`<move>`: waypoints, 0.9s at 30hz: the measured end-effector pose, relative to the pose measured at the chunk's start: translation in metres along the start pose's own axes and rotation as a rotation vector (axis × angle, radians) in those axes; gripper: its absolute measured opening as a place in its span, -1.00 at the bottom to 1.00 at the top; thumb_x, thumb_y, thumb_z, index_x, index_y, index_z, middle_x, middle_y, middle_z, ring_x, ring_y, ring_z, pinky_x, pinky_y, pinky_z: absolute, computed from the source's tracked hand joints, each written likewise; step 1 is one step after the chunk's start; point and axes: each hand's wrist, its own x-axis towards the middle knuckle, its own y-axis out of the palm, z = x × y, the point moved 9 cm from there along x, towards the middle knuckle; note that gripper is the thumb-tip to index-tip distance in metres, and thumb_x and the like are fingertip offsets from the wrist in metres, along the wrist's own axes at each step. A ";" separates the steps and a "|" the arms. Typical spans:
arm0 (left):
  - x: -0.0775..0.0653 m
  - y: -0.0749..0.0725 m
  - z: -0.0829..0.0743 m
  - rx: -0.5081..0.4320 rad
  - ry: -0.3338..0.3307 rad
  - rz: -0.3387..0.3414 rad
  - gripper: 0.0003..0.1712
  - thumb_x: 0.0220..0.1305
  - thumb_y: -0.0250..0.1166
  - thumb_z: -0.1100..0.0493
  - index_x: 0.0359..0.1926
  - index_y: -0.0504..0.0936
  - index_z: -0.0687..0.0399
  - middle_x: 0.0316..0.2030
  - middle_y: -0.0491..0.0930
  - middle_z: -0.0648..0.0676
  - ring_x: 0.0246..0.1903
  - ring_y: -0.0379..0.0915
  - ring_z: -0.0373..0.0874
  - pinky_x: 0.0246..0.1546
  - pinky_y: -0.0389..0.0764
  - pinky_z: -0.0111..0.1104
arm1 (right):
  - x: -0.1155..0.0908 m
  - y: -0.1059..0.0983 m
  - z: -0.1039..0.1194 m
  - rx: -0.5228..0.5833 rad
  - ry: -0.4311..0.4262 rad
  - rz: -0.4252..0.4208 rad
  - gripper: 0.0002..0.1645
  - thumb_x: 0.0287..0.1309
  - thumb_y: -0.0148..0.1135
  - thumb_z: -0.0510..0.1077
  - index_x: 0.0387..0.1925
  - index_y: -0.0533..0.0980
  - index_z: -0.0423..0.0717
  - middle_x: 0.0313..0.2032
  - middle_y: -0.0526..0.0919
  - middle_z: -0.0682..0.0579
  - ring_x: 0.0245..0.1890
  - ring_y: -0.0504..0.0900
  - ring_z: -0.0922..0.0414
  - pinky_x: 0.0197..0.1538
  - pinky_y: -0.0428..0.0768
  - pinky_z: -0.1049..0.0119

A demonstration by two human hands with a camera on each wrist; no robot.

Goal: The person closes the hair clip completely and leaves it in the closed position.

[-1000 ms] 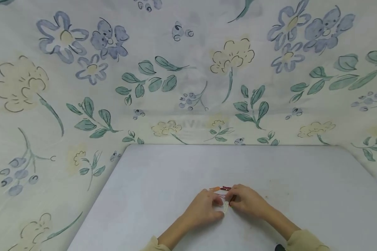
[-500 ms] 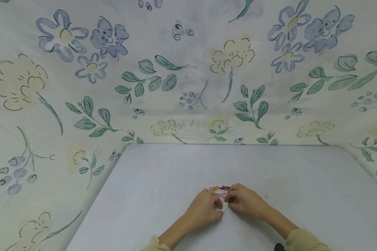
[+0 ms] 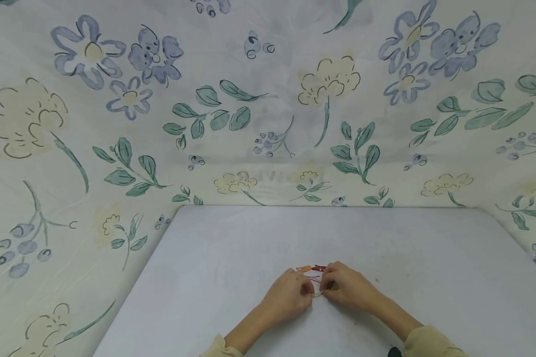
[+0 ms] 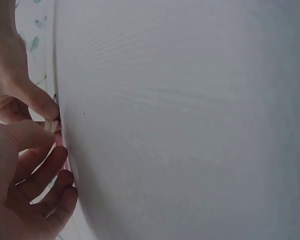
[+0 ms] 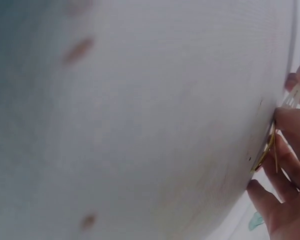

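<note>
My left hand (image 3: 287,296) and right hand (image 3: 352,286) meet low in the head view, fingertips close together. Between them is a small white hair clip (image 5: 293,97), slotted lengthwise, with the thumb and fingers of each hand pinching it. In the left wrist view the white clip (image 4: 50,125) shows only partly. A thin gold clip (image 5: 273,147) is at the right hand's other fingers; whether they grip it is unclear. Just beyond the hands are an orange clip (image 3: 304,268), a dark red clip (image 3: 318,268) and a pinkish-purple clip (image 3: 313,278), partly covered.
The white tabletop (image 3: 232,238) stretches around the hands, with a few small brownish specks to the right. Floral cloth (image 3: 268,124) rises behind the table's far edge and along its sides. A small dark object (image 3: 394,352) shows by the right sleeve.
The white clip has turned from pointing towards me to lying nearly crosswise, with less of it visible. The left hand has shifted slightly left and away from me; the right has barely moved.
</note>
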 end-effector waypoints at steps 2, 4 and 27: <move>0.000 0.000 0.002 -0.024 -0.020 0.000 -0.94 0.02 0.40 0.23 -0.46 0.70 -0.04 -0.53 0.46 -0.23 -0.42 0.26 -0.34 -0.37 0.37 -0.51 | 0.000 0.001 -0.001 0.001 0.015 0.001 -0.83 0.05 0.44 -0.22 -0.49 0.62 0.13 -0.22 0.55 0.23 -0.17 0.50 0.22 -0.12 0.58 0.26; 0.001 0.000 0.003 -0.048 -0.036 0.000 -0.95 0.04 0.40 0.24 -0.45 0.69 -0.02 -0.54 0.44 -0.23 -0.43 0.26 -0.35 -0.38 0.37 -0.51 | 0.001 0.001 -0.002 0.010 0.030 0.006 -0.82 0.06 0.44 -0.22 -0.48 0.63 0.14 -0.23 0.55 0.23 -0.16 0.51 0.21 -0.09 0.59 0.23; 0.015 -0.030 0.009 -0.192 0.034 -0.115 -0.94 0.18 0.31 0.28 -0.32 0.65 0.04 -0.38 0.58 -0.11 -0.36 0.43 -0.31 -0.30 0.51 -0.49 | 0.010 -0.026 -0.004 0.246 0.070 -0.111 -0.88 0.25 0.26 -0.16 -0.34 0.69 -0.05 -0.33 0.62 0.21 -0.24 0.57 0.20 -0.01 0.64 0.05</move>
